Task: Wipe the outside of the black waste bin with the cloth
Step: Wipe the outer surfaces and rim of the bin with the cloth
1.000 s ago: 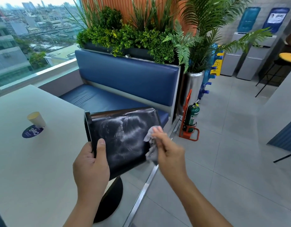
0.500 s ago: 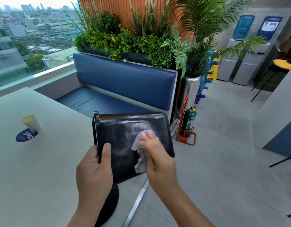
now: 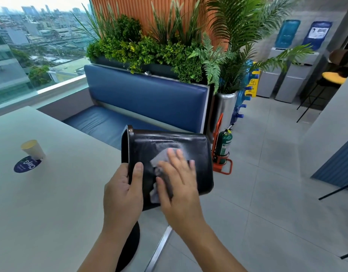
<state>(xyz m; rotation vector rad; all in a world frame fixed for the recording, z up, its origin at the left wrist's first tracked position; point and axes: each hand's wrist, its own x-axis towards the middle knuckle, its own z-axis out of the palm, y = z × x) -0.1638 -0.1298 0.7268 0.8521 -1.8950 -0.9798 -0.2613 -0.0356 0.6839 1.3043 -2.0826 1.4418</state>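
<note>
Head view: right hand (image 3: pixel 179 186) presses cloth (image 3: pixel 161 159) on bin (image 3: pixel 197 147) gripped by left hand (image 3: pixel 121 191).

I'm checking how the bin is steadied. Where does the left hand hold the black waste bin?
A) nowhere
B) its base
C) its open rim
C: the left hand grips the black waste bin at its open rim, thumb on the outer wall.
</note>
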